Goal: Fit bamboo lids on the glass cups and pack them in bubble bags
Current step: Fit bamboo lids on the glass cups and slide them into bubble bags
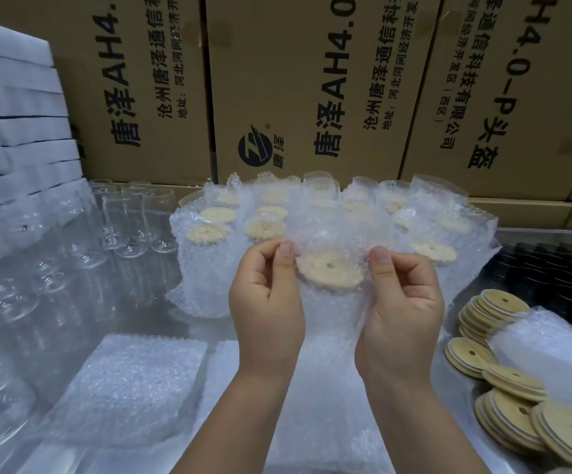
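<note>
Bubble bag (332,309) is held up between two hands, its open top facing the viewer. Left hand (265,292) and right hand (404,302) are apart, each pinching the bag's top edge between thumb and curled fingers. Between them a round, pale bamboo lid (329,268) shows through the plastic; the cup under it is hidden by the wrap. Just behind the bag stands a crowd of packed cups (270,227), bagged and lidded. Left of the bag stand bare glass cups (130,217). Below-left of the bag lie flat empty bags (130,381). To the bag's right, loose lids (506,405) lie heaped. Printed cardboard boxes (311,80) rise far behind.
</note>
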